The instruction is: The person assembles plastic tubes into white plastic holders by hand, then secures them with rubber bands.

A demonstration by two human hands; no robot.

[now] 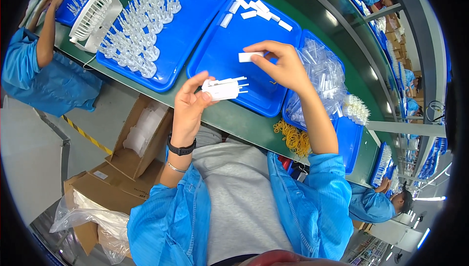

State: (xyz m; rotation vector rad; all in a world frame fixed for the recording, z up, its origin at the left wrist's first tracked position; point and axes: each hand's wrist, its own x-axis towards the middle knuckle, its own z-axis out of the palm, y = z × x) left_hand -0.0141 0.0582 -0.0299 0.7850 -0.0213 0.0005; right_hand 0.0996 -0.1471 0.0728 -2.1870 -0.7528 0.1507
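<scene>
My left hand [188,107] grips a white plastic part [219,89] with several thin prongs pointing right. It is held over the near edge of the middle blue tray [207,53]. Just above and to the right, my right hand [286,68] pinches a small white rectangular block [246,57] between thumb and fingers. Block and pronged part are apart. More white blocks [261,8] lie loose at the far end of that tray.
On the left, a blue tray [188,26] bears rows of white pronged parts [139,31], beside a white slatted fan-like unit [95,19]. To the right lie clear plastic bags [317,70] and yellow rubber bands [293,136]. Cardboard boxes [110,183] stand lower left; co-workers sit along the line.
</scene>
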